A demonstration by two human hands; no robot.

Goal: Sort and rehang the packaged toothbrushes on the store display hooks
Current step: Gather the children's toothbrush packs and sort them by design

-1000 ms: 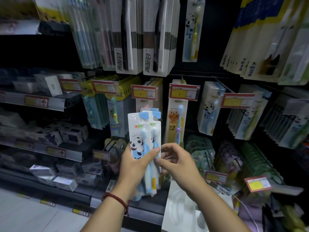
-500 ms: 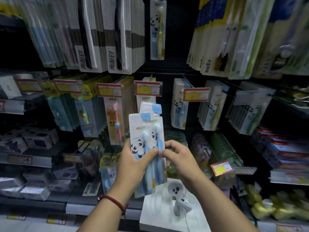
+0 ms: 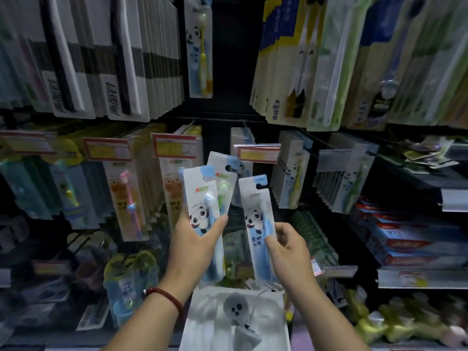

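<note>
1. Head view: our left hand (image 3: 200, 239) gripped two toothbrush packs, a blue-brush pack (image 3: 202, 209) in front and a green-brush pack (image 3: 222, 181) fanned out behind it.
2. Our right hand (image 3: 288, 247) pinched a third panda pack (image 3: 257, 224) upright, just beside those two.
3. A red bracelet (image 3: 164, 297) circled our left wrist.
4. Beyond our hands, hanging packs (image 3: 291, 171) filled the display behind a price tag (image 3: 174, 149).

One head-worn, wide-angle view
It faces forward and slightly down, close to the store display (image 3: 235, 59), which fills the frame.
</note>
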